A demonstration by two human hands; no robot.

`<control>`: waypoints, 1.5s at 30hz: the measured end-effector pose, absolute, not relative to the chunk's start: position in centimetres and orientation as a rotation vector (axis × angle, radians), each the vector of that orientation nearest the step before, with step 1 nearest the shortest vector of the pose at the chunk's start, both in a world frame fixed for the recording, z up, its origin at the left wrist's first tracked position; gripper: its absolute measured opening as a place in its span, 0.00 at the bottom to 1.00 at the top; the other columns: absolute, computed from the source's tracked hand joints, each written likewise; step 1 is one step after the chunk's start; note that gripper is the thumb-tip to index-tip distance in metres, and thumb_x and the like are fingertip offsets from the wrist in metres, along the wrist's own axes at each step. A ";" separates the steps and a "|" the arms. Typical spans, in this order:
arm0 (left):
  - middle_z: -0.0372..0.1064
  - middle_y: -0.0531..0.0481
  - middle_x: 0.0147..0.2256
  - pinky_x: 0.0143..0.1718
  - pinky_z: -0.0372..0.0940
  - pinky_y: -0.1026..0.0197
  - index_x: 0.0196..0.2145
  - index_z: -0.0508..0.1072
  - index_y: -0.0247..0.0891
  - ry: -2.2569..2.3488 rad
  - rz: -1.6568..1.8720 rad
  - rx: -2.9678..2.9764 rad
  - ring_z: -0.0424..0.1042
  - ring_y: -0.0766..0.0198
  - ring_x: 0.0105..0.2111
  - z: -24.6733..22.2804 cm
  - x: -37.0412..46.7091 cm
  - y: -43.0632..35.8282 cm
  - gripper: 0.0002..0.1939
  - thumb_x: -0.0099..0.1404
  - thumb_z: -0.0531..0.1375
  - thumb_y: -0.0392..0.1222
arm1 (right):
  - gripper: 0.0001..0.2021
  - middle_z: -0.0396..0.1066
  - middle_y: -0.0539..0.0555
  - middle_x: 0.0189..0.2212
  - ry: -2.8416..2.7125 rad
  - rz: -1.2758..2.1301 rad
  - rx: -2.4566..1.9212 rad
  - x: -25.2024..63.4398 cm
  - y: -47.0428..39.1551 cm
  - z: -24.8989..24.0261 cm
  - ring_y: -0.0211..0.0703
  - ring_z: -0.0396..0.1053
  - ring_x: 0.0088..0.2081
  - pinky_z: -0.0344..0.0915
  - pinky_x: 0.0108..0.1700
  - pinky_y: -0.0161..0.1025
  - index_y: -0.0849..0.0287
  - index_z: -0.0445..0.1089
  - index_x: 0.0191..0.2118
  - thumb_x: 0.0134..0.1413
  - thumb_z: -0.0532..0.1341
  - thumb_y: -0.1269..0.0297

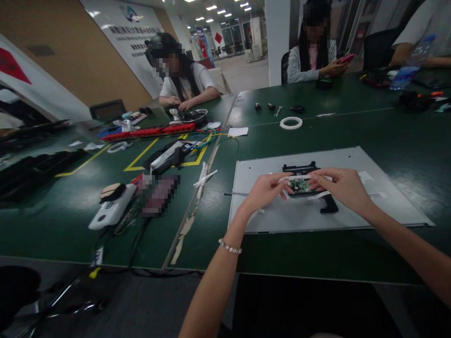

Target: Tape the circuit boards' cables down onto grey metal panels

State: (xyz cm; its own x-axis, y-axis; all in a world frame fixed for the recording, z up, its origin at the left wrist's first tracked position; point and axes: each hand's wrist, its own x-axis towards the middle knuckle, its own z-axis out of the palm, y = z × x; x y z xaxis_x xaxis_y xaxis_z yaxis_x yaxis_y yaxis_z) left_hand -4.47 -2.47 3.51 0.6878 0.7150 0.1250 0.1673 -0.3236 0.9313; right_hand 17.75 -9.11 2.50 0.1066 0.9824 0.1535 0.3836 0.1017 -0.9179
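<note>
Between my two hands a small green circuit board is held up, its face with the parts turned toward me. My left hand pinches its left end, and a white strip runs along the top edge. At the right end, the fingers of my right hand are closed on the board. Beneath it a black plastic bracket lies on a light grey panel; the board and my fingers hide its middle. A white strip hangs below my right fingers.
Beyond the panel are a roll of white tape and a small wrench. On the left lie a white power strip, a phone-like object and a red strip. Two people sit across the table.
</note>
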 end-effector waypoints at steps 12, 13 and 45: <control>0.75 0.47 0.28 0.29 0.69 0.65 0.61 0.58 0.33 0.749 0.809 1.813 0.74 0.68 0.22 3.0 -4.6 -2.0 0.25 0.68 0.53 0.43 | 0.18 0.74 0.51 0.37 -1.605 0.748 -1.400 17.7 -9.1 2.4 0.42 0.74 0.37 0.72 0.37 0.39 0.52 0.69 0.54 0.58 0.56 0.58; 0.75 0.48 0.28 0.29 0.69 0.65 0.62 0.56 0.34 0.769 0.832 1.808 0.73 0.68 0.22 3.0 -4.6 -1.9 0.26 0.68 0.53 0.43 | 0.20 0.74 0.51 0.38 -1.586 0.760 -1.389 17.8 -9.1 2.3 0.42 0.74 0.37 0.72 0.38 0.39 0.51 0.67 0.56 0.59 0.56 0.58; 0.74 0.52 0.27 0.31 0.66 0.66 0.61 0.56 0.36 0.851 0.812 2.015 0.71 0.70 0.21 3.0 -4.6 -1.7 0.24 0.68 0.51 0.40 | 0.18 0.75 0.54 0.37 -1.638 0.249 -1.670 22.2 -6.2 -0.9 0.43 0.71 0.32 0.65 0.40 0.41 0.57 0.74 0.49 0.58 0.54 0.60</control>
State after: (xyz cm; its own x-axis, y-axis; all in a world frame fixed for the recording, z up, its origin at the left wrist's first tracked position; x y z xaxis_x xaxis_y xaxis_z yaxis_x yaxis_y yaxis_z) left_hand -4.59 -1.71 2.96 0.5703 0.7842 0.2445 0.2803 -0.4656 0.8394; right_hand 22.18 -6.23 -0.89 0.1549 0.9175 0.3662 0.7673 0.1217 -0.6296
